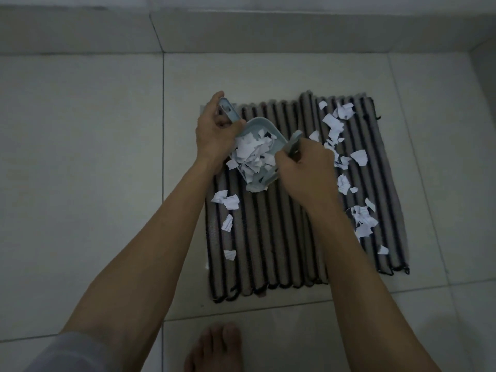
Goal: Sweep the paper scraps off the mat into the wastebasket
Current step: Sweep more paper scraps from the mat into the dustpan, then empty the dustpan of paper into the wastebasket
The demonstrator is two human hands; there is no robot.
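A striped grey-and-black mat (281,237) lies on the tiled floor. My left hand (213,132) grips the handle of a pale blue dustpan (257,127) tilted on the mat's upper left part, with a heap of white paper scraps (252,154) in it. My right hand (303,167) is closed on the handle of a small pale blue brush (294,140), whose head meets the pan's lower edge. Loose scraps (335,124) lie along the mat's right side, and a few more scraps (228,201) on its left. No wastebasket is in view.
Light floor tiles (80,183) surround the mat. A low tiled step or wall base (241,30) runs along the far side. My bare foot (214,347) stands just in front of the mat's near edge.
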